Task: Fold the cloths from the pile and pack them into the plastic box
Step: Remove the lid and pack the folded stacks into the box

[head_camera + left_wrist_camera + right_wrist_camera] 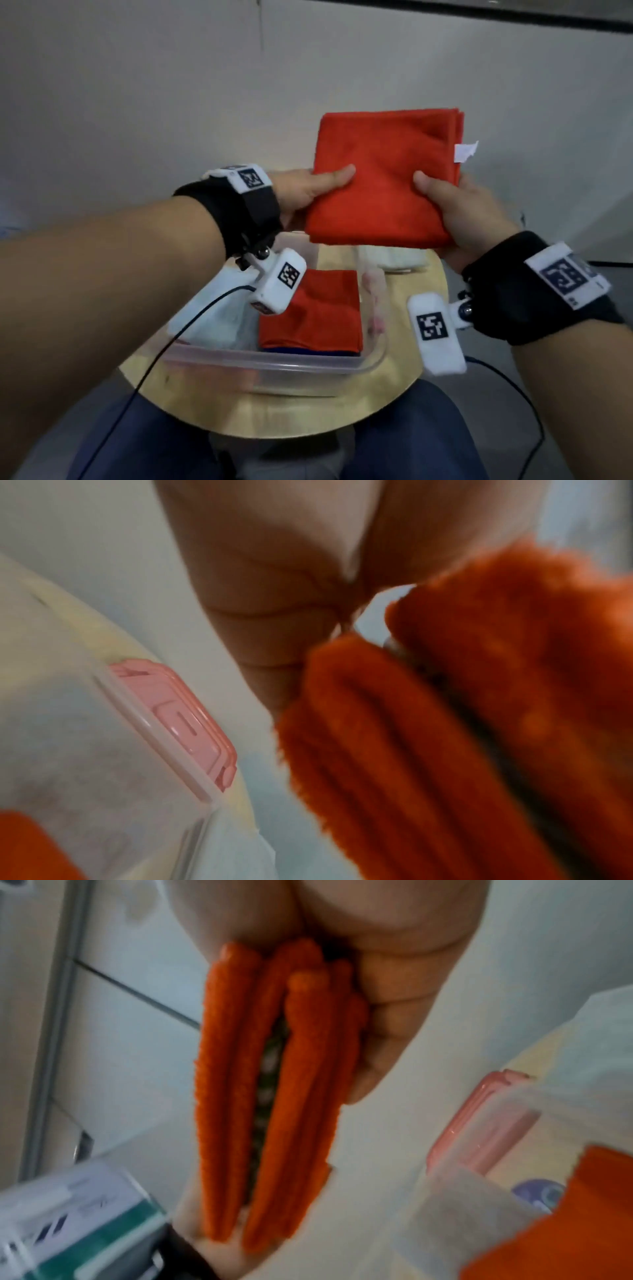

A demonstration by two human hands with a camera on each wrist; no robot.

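A folded red cloth [383,178] is held in the air above the clear plastic box [274,363]. My left hand [308,195] pinches its left edge, thumb on top. My right hand [455,209] pinches its right near corner the same way. A white label [465,151] sticks out of the cloth's right edge. The wrist views show the cloth's stacked layers [428,737] [270,1096] edge-on between thumb and fingers. Inside the box lie another folded red cloth [311,311] over a dark blue one, and a pale cloth [212,315] to the left.
The box sits on a small round wooden table [219,407] over my lap. Pink clips [181,718] [479,1118] hang on the box's ends. A white cloth [394,258] lies on the table beyond the box. A plain wall stands behind.
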